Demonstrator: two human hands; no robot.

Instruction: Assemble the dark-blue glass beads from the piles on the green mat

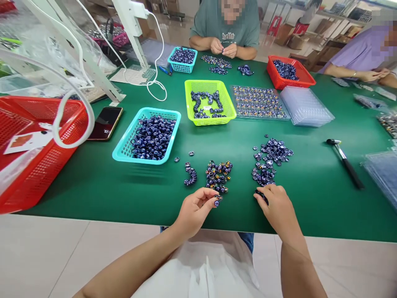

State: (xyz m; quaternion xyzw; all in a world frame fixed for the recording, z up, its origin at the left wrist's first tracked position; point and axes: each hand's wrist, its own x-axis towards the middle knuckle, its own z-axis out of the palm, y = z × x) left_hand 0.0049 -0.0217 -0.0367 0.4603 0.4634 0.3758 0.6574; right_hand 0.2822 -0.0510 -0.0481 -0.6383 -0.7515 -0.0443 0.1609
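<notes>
My left hand pinches a small dark ring-shaped part with a shiny purple-blue knob between thumb and fingertips. Just beyond it lies a pile of shiny dark parts with amber pieces. My right hand is closed at the near edge of a heap of dark, shiny round caps. Its fingertips are on a small dark round piece, partly hidden by the fingers. To the left, a curved row of dark caps lies on the green table.
Beyond the hands stand a turquoise basket, a lime basket, a filled clear tray and stacked clear trays. A red basket and phone are left, a hammer right. A co-worker sits opposite.
</notes>
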